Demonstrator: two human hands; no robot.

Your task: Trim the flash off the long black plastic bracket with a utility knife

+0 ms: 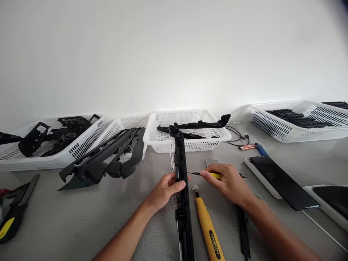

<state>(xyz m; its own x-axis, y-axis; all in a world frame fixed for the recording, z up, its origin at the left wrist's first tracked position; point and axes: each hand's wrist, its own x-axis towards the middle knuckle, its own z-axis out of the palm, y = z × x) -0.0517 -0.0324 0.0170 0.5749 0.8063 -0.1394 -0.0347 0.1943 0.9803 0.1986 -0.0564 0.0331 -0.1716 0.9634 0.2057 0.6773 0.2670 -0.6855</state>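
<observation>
Grey worktop (81,224), white wall behind. Along the back, a row of white slotted plastic baskets (187,117) holding black moulded parts; more black trim pieces spill over the basket front at left.

Long black moulded plastic strip (181,188) lies on the worktop straight out from me, long axis running near-to-far, far end reaching the middle basket, near end running off the bottom of view between my forearms.

My left hand (165,190) is closed on the strip from its left side, about mid-length, thumb over the top face, fingers wrapped behind. Steadying grip.

My right hand (231,183) sits just right of the strip, fingers pinched together on a slim yellow-and-black craft knife (214,175). Blade points left, crosswise to the strip's axis, tip at the strip's right edge just beyond my left thumb. Touching or a hair off: cannot tell.

Loose below the right hand: a yellow-handled tool (208,228), lying roughly parallel to the strip, near it but apart.
</observation>
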